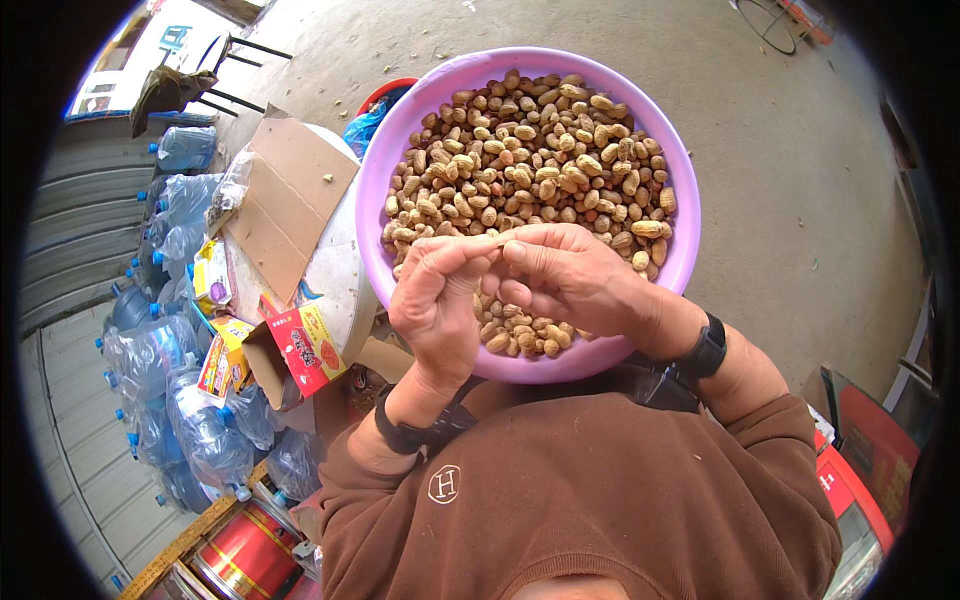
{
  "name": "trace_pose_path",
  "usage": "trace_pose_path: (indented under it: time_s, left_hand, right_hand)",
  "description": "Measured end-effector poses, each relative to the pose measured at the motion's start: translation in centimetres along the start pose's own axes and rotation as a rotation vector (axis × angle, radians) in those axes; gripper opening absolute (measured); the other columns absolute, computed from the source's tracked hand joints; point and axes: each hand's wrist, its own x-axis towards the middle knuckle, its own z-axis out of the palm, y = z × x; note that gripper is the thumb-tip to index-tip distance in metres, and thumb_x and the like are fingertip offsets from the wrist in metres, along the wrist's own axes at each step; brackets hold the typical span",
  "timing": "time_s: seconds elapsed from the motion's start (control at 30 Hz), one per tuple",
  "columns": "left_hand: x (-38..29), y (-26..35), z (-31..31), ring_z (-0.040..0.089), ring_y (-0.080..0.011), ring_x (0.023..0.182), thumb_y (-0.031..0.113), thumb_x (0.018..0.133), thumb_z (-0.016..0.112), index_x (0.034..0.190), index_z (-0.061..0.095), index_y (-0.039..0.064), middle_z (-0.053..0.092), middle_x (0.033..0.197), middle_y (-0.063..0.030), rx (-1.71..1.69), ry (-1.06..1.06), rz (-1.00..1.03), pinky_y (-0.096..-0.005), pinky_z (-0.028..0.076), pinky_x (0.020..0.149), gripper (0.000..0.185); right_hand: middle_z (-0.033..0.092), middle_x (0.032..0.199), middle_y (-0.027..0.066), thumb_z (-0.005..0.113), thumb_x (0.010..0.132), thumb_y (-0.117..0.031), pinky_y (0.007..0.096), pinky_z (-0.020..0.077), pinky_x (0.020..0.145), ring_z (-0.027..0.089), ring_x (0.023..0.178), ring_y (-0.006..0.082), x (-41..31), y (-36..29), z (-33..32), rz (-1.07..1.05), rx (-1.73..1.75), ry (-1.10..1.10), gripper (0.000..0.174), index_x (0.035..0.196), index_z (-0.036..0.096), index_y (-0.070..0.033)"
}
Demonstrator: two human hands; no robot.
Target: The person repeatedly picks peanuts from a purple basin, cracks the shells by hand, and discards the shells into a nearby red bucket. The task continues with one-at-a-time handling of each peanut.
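Note:
A wide purple plastic basin (pixel 681 225) full of unshelled peanuts (pixel 517 161) is in front of my body. A few reddish bare kernels (pixel 506 157) show among the shells. Over the near part of the basin, my left hand (pixel 439 300) and my right hand (pixel 574 274) meet at the fingertips. Thumbs and forefingers pinch a small brown peanut piece (pixel 502 244), mostly hidden by the fingers. The other fingers of my right hand are curled below it. Each wrist wears a black strap.
Left of the basin, a round white table (pixel 341 262) bears a cardboard sheet (pixel 292 202) and a red box (pixel 307 349). Bagged blue water bottles (pixel 154 352) line the wall. Behind the basin is a red tub (pixel 386 94). A red tin (pixel 247 551) stands at lower left.

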Motion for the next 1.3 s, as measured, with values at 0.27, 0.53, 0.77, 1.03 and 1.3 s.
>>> trace_pose_path:
  time_s: [0.27,0.53,0.77,1.03,1.3]
  left_hand:
    - [0.1,0.9,0.9,0.065,-0.0136,0.080,-0.007,0.083,0.069,0.098,0.073,0.000,0.068,0.099,-0.0114,0.044,-0.047,0.184,-0.0234,0.054,0.070,0.017]
    - [3.1,-0.2,-4.8,0.048,-0.0162,0.079,0.026,0.099,0.055,0.106,0.065,0.003,0.060,0.094,-0.0089,-1.325,0.098,-0.533,-0.0259,0.041,0.063,0.026]
    - [3.2,-0.6,-4.2,0.055,-0.0102,0.065,0.000,0.090,0.064,0.099,0.073,0.003,0.064,0.080,-0.0042,-0.049,-0.190,-0.263,-0.0212,0.042,0.056,0.013]
    - [2.8,-2.3,-2.2,0.063,-0.0276,0.084,-0.007,0.073,0.067,0.089,0.069,0.003,0.063,0.088,-0.0096,0.749,-0.413,0.281,-0.0350,0.052,0.073,0.019]
    - [2.9,-0.9,-2.1,0.064,-0.0223,0.082,-0.004,0.083,0.066,0.092,0.067,0.000,0.066,0.088,-0.0104,0.565,-0.305,0.092,-0.0294,0.051,0.074,0.010]
  right_hand:
    - [0.059,0.085,-0.0015,0.051,0.102,-0.017,0.0139,0.0435,0.057,0.053,0.072,0.0019,0.1,-0.1,0.1,-0.076,-0.094,0.043,0.018,0.110,0.062,-0.004]
    - [0.059,0.089,0.0046,0.047,0.102,-0.024,0.0154,0.0372,0.052,0.046,0.063,0.0032,-0.1,-1.0,-0.5,-0.279,0.173,0.268,0.025,0.100,0.057,-0.002]
    - [0.058,0.089,0.0050,0.046,0.101,-0.024,0.0162,0.0366,0.052,0.046,0.063,0.0051,-0.3,-0.9,-0.5,-0.307,0.187,0.218,0.023,0.093,0.056,-0.004]
    - [0.059,0.085,0.0014,0.048,0.100,-0.025,0.0146,0.0404,0.054,0.049,0.066,0.0036,-0.6,-1.0,-0.6,-0.255,0.066,0.288,0.023,0.088,0.057,-0.008]
    - [0.061,0.081,-0.0011,0.058,0.098,-0.022,0.0132,0.0381,0.047,0.051,0.060,0.0013,0.0,-0.4,-0.5,-0.179,-0.078,0.373,0.014,0.096,0.062,-0.008]
